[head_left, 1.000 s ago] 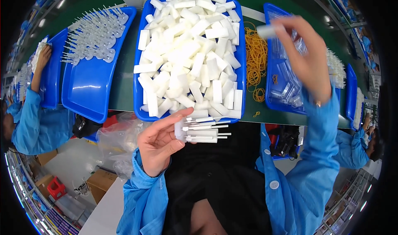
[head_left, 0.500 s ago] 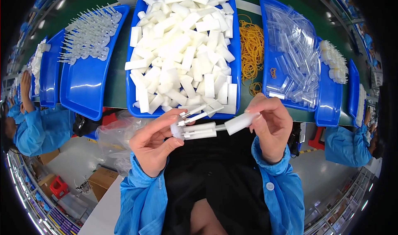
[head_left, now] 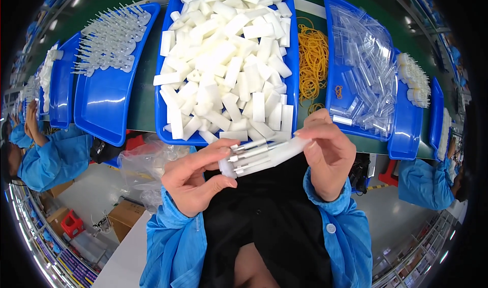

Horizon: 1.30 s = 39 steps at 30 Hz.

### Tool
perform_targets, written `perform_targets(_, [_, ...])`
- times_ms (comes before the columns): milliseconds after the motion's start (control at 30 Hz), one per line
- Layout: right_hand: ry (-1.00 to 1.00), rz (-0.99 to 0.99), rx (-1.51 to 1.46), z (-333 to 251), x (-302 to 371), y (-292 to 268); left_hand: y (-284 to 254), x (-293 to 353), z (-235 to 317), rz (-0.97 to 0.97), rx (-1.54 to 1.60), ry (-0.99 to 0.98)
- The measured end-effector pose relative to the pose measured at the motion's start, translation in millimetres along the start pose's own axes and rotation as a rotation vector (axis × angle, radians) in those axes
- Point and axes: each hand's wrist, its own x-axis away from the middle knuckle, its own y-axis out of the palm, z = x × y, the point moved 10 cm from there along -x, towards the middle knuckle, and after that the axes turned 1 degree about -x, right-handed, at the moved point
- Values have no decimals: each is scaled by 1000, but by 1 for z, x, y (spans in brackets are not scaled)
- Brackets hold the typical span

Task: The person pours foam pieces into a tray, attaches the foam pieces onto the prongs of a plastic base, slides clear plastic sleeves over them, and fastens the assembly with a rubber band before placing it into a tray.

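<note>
My left hand (head_left: 195, 181) grips a white plastic piece by its round base (head_left: 227, 168), thumb below and fingers above. Several thin prongs point from the base toward my right hand, some with white sleeves or blocks around them. Between the thumb and fingers of my right hand (head_left: 329, 158) is the end of a white foam block (head_left: 288, 152). Its other end lies against the prongs, and whether a prong goes into it cannot be made out. Just beyond my hands a blue tray (head_left: 160, 110) is heaped with white foam blocks (head_left: 218, 59).
At left, a blue tray (head_left: 101, 105) holds rows of pronged white pieces (head_left: 112, 41). Yellow rubber bands (head_left: 311, 59) lie right of the foam; beyond them stands a tray of clear plastic pieces (head_left: 363, 64). Blue-sleeved co-workers (head_left: 61, 158) (head_left: 424, 184) sit either side.
The foam block in my right hand has moved left, closer to the base and alongside the prongs. My left hand has shifted slightly right and down with the pronged piece.
</note>
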Motion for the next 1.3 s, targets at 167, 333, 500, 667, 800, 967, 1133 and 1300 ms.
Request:
perform_targets(167, [-25, -34, 94, -5, -2, 4, -3, 0, 2, -8, -39, 30])
perform_targets(333, [-85, -117, 183, -15, -5, 19, -1, -2, 7, -39, -116, 54])
perform_targets(500, [-65, -132, 180, -16, 1, 26, -7, 1, 2, -14, -16, 29])
perform_targets(667, [-234, -277, 288, -32, -1, 48, -8, 6, -2, -89, 12, 30])
perform_targets(800, [-289, -155, 400, -32, -7, 35, -28, 14, -6, 41, 191, 25])
perform_targets(967, [-321, -299, 937, -7, 6, 57, -73, 38, -20, 263, 398, 29])
perform_targets(1133, [-422, -260, 1135, 3, 23, 72, -64, 47, -35, 48, 376, 23])
perform_targets(1300, [-491, -315, 1097, 7, 17, 112, -68, 47, -39, -44, 411, 58])
